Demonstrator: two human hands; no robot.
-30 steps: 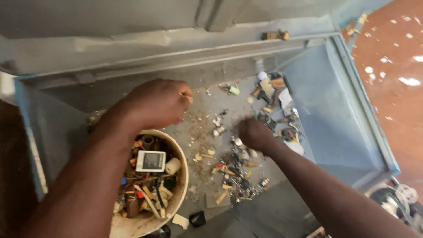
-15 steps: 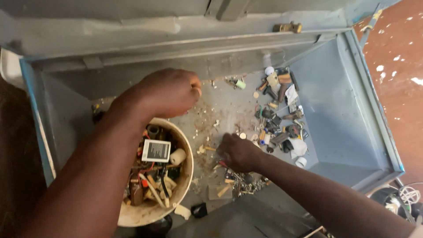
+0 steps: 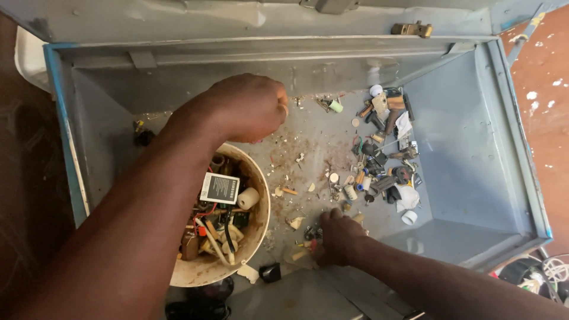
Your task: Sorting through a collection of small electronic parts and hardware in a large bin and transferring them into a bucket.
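Observation:
I look down into an open grey metal trunk [image 3: 474,142]. My left hand [image 3: 246,106] is curled into a fist above the far rim of a round cream bowl [image 3: 261,219]; whether it holds anything is hidden. The bowl is full of small junk, with a flat phone battery [image 3: 219,188] and a roll of tape [image 3: 248,198] on top. My right hand [image 3: 338,237] lies palm down on the trunk floor near the front, fingers over several small bits [image 3: 311,234]. A heap of small parts [image 3: 385,160] lies to its right.
The trunk's raised lid [image 3: 237,18] stands at the back with a brass latch [image 3: 410,28]. Crumbs and scraps dot the trunk floor [image 3: 308,148]. A small black object [image 3: 269,272] sits near the front edge. Red floor [image 3: 545,89] shows to the right.
My right hand has drawn back from the heap of parts toward the front of the trunk, dragging over the floor. My left fist has stayed above the bowl.

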